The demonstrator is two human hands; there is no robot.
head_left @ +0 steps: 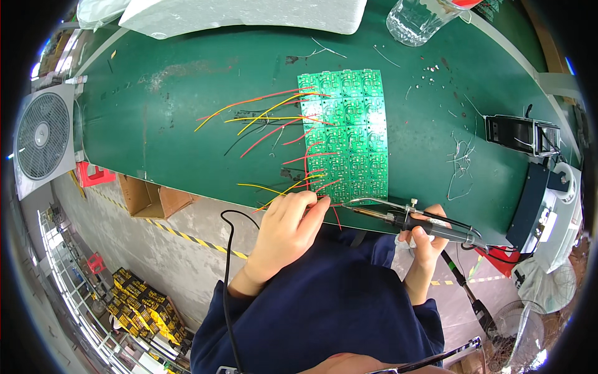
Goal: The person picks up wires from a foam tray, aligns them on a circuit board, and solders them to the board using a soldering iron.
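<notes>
A green circuit board panel (358,115), made of several joined small boards, lies on the green table. Red, yellow and black wires (265,100) stick out from its left side. At the panel's near left corner, my left hand (289,224) is closed in a pinch on a thin red wire (337,218); its fingertips partly hide the wire. From the right, my right hand (427,237) grips a black soldering iron (430,227). The iron points left, its tip close to my left fingertips at the panel's near edge. A thin curved metal tube (377,202) runs along the iron.
A white foam block (249,15) and a clear plastic cup (414,22) stand at the far edge. Loose wire scraps (461,162) lie right of the panel, near a black stand (520,134) and a dark box (528,206). A fan (43,134) stands at the left end.
</notes>
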